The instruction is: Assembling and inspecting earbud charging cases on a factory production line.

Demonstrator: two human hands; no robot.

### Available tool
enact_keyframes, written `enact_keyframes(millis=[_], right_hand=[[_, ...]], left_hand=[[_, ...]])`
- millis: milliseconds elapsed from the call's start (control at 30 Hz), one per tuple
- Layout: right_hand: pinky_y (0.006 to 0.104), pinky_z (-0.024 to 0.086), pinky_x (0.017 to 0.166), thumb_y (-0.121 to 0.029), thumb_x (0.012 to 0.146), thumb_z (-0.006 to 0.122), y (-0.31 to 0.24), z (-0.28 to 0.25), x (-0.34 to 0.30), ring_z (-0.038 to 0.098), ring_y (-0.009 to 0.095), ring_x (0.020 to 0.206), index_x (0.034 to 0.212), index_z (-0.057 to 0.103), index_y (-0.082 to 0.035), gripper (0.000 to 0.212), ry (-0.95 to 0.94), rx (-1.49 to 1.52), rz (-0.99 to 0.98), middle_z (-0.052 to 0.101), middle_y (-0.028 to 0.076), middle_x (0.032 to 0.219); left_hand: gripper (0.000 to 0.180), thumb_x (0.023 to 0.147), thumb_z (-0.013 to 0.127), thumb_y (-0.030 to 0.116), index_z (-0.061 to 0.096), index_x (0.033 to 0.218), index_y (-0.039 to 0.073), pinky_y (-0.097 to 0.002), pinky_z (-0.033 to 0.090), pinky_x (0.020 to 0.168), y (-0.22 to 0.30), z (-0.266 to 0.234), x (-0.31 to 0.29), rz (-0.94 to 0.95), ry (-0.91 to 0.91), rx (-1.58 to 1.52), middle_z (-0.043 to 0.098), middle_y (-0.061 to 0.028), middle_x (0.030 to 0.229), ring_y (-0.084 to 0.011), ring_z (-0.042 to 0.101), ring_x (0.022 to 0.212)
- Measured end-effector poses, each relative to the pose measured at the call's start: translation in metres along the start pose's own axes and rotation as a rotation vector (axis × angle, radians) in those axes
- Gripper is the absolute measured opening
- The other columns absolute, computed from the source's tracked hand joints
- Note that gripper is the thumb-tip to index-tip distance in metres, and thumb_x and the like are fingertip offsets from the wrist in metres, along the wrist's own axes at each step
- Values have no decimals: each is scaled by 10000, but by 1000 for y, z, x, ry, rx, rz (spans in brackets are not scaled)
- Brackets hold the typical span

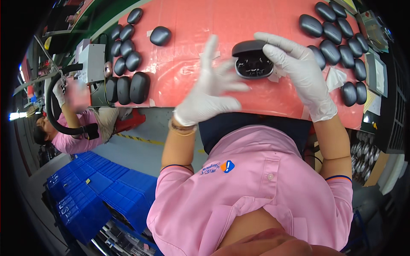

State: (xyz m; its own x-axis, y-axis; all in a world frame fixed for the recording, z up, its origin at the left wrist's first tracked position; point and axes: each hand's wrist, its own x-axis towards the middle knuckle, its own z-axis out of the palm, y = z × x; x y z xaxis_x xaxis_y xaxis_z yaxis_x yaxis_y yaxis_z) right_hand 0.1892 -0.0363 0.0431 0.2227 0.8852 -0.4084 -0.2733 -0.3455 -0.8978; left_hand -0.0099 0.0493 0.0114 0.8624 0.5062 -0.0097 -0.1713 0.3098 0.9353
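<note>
A dark earbud charging case (255,65) stands with its lid raised, its glossy black inside showing. My gloved right hand (299,68) grips it from the right, thumb and fingers pinching the lid's right end. To the left of it, my gloved left hand (211,87) is spread wide with nothing in it, its fingers a little smeared by motion. The left fingertips come close to the case; I cannot tell whether they touch it. Both hands are over the red-covered table (183,72).
Several closed dark cases (127,49) lie at the table's left, with one case (160,36) apart from them. More cases (331,51) cluster at the right beside a crumpled white wipe (336,79). A grey box (92,62) borders the left edge. Blue bins (106,187) and a co-worker (81,132) are at left.
</note>
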Motion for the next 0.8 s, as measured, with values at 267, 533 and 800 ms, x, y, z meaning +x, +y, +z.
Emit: enact_keyframes(millis=[267,533,800], right_hand=[[278,460,829,-166,903,593,23,-35,-3,605,188,932,1094,634,-15,247,217,-726,-678,638,92,1031],[350,334,945,-163,776,672,40,-48,3,548,227,1038,978,677,-108,209,279,-1446,-788,606,53,1091],[334,377,909,-37,757,645,10,-36,-15,563,252,991,894,609,-69,145,240,-1284,-803,618,55,1046]], left_hand=[[887,877,571,13,-82,1438,225,-322,572,658,-37,15,-9,57,97,-200,519,-213,1178,-238,651,831],[832,820,611,-59,90,1422,177,-345,571,718,-39,12,-19,-3,332,-198,531,-170,1119,-245,654,857],[767,782,613,-94,209,1376,174,-326,563,732,-39,21,-12,14,377,-107,538,-165,1101,-219,641,869]])
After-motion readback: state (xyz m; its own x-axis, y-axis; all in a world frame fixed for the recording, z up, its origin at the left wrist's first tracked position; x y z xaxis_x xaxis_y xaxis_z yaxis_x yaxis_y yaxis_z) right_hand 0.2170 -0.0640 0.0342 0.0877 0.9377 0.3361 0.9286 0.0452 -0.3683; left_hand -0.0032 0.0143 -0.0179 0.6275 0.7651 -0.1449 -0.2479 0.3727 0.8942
